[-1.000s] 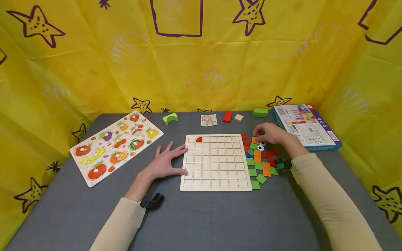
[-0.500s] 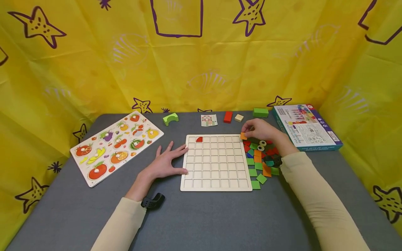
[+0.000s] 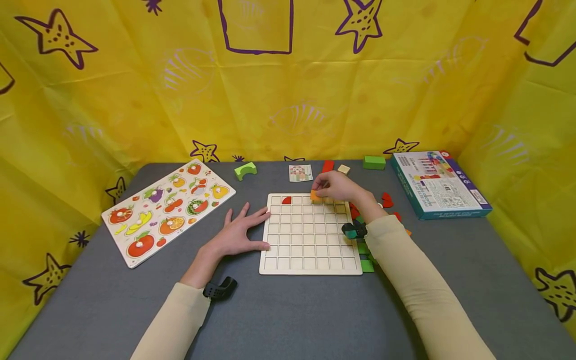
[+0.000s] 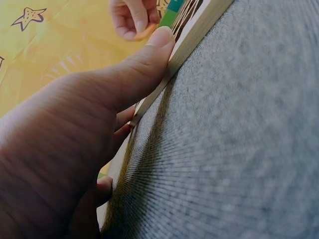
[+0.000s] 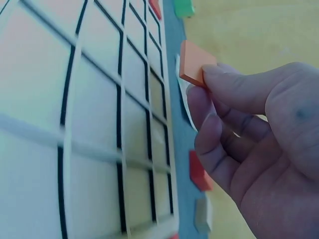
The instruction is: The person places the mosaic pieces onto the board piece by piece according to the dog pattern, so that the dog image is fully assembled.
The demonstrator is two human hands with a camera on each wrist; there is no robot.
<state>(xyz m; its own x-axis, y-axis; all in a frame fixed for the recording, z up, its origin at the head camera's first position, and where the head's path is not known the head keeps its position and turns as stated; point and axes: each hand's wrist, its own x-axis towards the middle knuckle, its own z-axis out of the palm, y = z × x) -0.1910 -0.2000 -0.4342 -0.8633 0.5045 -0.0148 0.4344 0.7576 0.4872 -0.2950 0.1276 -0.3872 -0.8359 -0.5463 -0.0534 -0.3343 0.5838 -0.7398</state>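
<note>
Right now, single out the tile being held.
The orange square tile pinched by the right hand; one red tile sits on the board, other visible tiles lie beside the board.

Board (image 3: 310,250): pale, gridded wood, lying on the table (image 3: 288,310)
Tile (image 5: 195,60): orange, thin, flat-sided, held (tilted) near the board's far edge

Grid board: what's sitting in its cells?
On the grid board, a red piece lies in the top row, second cell from left. The right hand pinches an orange square up off the cells. Some upper-right cells are partly hidden behind that hand; I can't judge those.
</note>
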